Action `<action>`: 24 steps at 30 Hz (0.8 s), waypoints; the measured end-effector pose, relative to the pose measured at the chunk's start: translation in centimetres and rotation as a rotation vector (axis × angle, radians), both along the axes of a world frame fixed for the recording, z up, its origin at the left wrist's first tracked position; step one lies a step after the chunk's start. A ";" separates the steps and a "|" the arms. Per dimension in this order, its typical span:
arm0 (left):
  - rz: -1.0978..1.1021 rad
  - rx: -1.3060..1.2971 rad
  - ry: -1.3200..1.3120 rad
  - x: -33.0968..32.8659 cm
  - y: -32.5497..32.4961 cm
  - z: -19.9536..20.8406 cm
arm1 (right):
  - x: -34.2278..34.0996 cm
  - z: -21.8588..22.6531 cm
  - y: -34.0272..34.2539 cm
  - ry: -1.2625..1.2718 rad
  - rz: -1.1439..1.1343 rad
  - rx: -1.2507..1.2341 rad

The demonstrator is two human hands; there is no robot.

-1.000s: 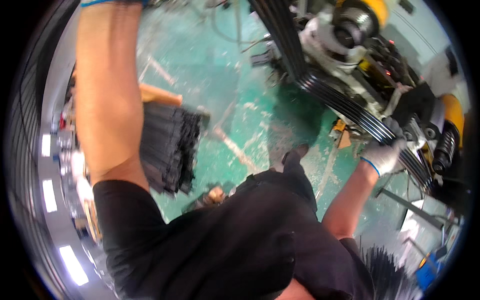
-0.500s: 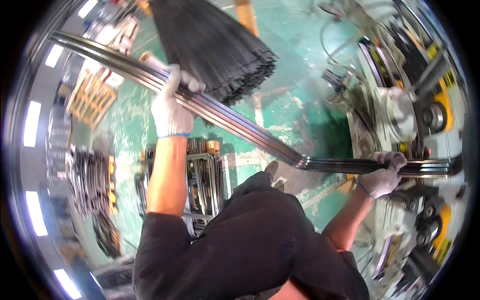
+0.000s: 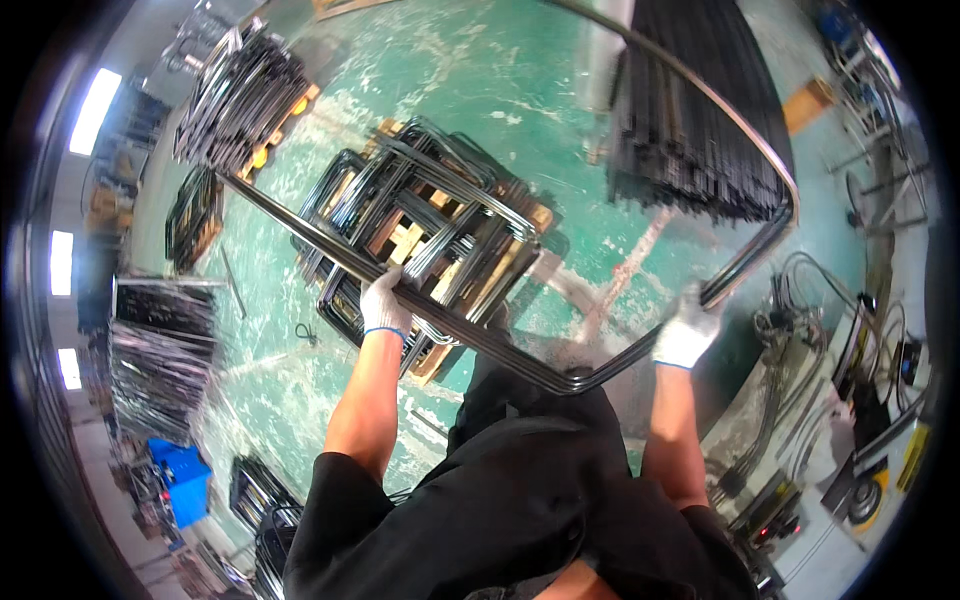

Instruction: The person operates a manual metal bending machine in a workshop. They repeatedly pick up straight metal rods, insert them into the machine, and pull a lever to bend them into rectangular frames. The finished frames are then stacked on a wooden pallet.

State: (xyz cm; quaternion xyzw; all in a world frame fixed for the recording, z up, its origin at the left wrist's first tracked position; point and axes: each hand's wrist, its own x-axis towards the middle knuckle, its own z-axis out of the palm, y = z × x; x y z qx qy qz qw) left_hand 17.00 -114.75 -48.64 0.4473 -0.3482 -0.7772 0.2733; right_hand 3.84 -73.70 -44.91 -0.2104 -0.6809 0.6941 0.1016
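A bundle of dark, shiny bent metal tubes (image 3: 480, 341) spans the view before my body, with one bend near my waist and another at the far right. My left hand (image 3: 385, 305), in a white knitted glove, is closed around the long left stretch. On the short stretch between the two bends, my gloved right hand (image 3: 687, 330) is wrapped round the tubes. Beneath the left part of the bundle, a stack of bent tube frames (image 3: 470, 205) lies on a wooden pallet (image 3: 432, 364) on the floor.
A large bundle of straight black tubes (image 3: 695, 110) lies at the far right. More stacked frames (image 3: 240, 100) stand at the far left. Machinery with hoses (image 3: 800, 440) is close on my right. A blue object (image 3: 182, 482) sits at the left on the green floor (image 3: 270, 245).
My body has turned left, bringing the pallet of frames in front of me. The held tubes swung along with me, and my right hand sits closer to the middle bend. Both hands keep their hold.
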 end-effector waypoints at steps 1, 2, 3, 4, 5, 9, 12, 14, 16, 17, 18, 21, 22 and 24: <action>0.012 0.012 -0.023 1.4 -3.1 -2.4 | -0.6 -1.4 -2.9 -0.017 0.037 0.041; 0.026 0.024 -0.047 3.0 -5.9 -5.0 | -1.1 -4.0 -5.8 -0.034 0.076 0.081; 0.100 -0.011 -0.130 3.0 -7.2 -5.1 | -1.9 -6.2 -9.1 0.074 0.112 0.226; 0.121 -0.050 -0.203 3.5 -8.9 -5.7 | -1.5 -7.8 -11.6 -0.151 0.156 0.134; 0.172 -0.046 -0.244 5.0 -11.5 -7.8 | -1.7 -10.6 -14.2 -0.157 0.193 0.141; 0.263 -0.074 -0.401 8.4 -18.6 -16.2 | -0.7 -21.4 -21.3 -0.351 0.276 0.307; 0.245 -0.122 -0.520 8.9 -22.4 -21.9 | 0.5 -28.6 -25.0 -0.522 0.323 0.457; 0.224 -0.113 -0.517 9.0 -24.5 -26.5 | 1.7 -32.9 -27.2 -0.471 0.243 0.470; 0.216 -0.108 -0.581 8.1 -25.8 -29.7 | 2.0 -36.6 -28.3 -0.539 0.219 0.484; 0.223 -0.086 -0.572 7.9 -26.6 -31.8 | 2.4 -39.4 -28.3 -0.552 0.218 0.473; 0.233 -0.069 -0.563 8.0 -27.3 -33.7 | 2.6 -41.6 -28.6 -0.567 0.218 0.459; 0.177 -0.064 -0.536 7.8 -29.1 -39.1 | 2.6 -45.4 -30.7 -0.589 0.196 0.563; 0.138 -0.055 -0.513 7.2 -29.4 -40.3 | 2.2 -46.2 -31.6 -0.623 0.201 0.577; 0.118 -0.034 -0.526 7.2 -30.4 -42.6 | 2.0 -48.1 -33.0 -0.697 0.220 0.593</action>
